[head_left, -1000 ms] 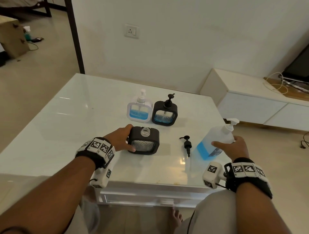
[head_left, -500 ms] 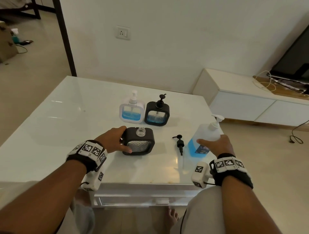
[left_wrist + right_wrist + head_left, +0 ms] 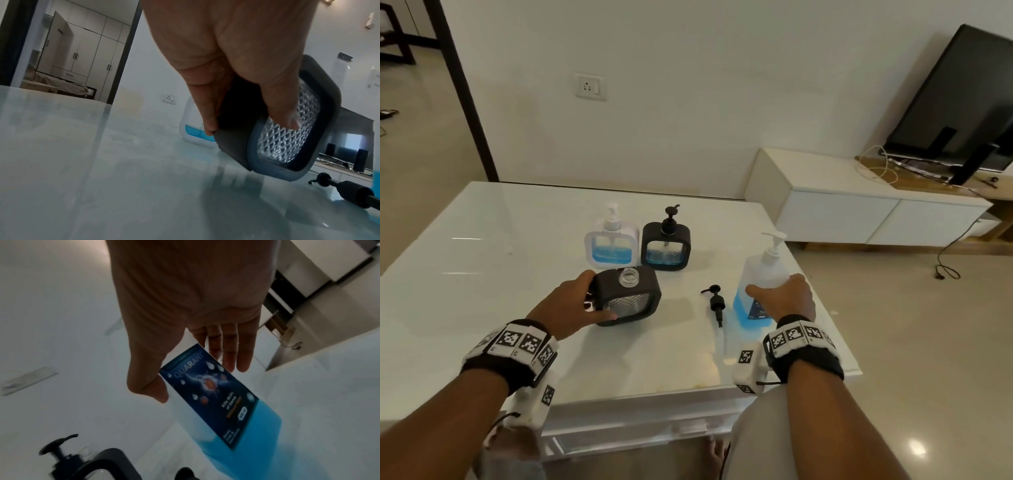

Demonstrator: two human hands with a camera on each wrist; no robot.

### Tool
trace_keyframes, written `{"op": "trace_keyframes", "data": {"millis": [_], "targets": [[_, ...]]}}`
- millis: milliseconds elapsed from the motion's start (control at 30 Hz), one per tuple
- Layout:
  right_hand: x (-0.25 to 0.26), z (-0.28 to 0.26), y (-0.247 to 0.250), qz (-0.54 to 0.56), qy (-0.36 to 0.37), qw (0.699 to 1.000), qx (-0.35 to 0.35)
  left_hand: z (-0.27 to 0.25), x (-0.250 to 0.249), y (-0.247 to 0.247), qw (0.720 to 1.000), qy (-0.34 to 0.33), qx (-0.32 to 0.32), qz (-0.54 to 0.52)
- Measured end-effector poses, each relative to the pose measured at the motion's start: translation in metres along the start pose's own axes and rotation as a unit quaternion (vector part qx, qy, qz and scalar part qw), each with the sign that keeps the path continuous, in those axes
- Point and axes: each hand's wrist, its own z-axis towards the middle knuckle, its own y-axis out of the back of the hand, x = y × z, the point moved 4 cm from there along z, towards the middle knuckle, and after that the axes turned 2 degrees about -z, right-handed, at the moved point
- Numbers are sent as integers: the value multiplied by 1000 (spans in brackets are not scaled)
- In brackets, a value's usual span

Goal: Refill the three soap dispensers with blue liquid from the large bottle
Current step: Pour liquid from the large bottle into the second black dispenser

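**Open black dispenser held ready; large bottle gripped, pump still fitted**

The open black dispenser (image 3: 627,296) stands on the table (image 3: 482,267) with its clear threaded neck uncovered and facing up. No blue liquid shows behind its textured window. In the left wrist view it looks tilted, its lower right corner nearest the glass; whether it is lifted clear cannot be told.

The left hand (image 3: 571,306) is clamped on this dispenser: thumb across the front window, fingers wrapped round the left side and back.

The removed black pump (image 3: 716,303) lies flat on the table to the right of the dispenser, its tube pointing toward the near edge.

Just right of that pump stands the large bottle (image 3: 765,281), upright, long axis vertical, blue liquid filling only its lower part. Its white pump head is still on. The right hand (image 3: 782,298) grips the bottle's body, thumb on the labelled face, fingers round the far side.

Behind the open dispenser, touching or nearly so, stand the white dispenser (image 3: 612,244) and the second black dispenser (image 3: 666,246), side by side, pumps fitted, each holding some blue liquid.

Judgement: the third refill is pending. The bottle lies to the right of the open neck, so the right hand must carry it left and tip it over the neck. The fitted pump head would block pouring and likely needs removing.
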Motion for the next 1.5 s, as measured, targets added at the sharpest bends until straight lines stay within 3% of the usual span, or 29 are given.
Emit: {"op": "trace_keyframes", "data": {"millis": [200, 433, 933, 1200, 1500], "targets": [[34, -26, 3, 34, 90, 995, -38, -4, -7, 4, 1000, -7, 0, -13], [76, -62, -46, 82, 135, 986, 45, -5, -10, 18, 1000, -3, -17, -12], [84, -96, -96, 34, 128, 990, 40, -9, -13, 55, 998, -45, -36, -22], [83, -89, -104, 38, 134, 982, 127, -9, -15, 61, 996, -58, -40, -61], [97, -82, -102, 109, 185, 964, 157, -7, -19, 56, 993, -79, -30, -77]]}}
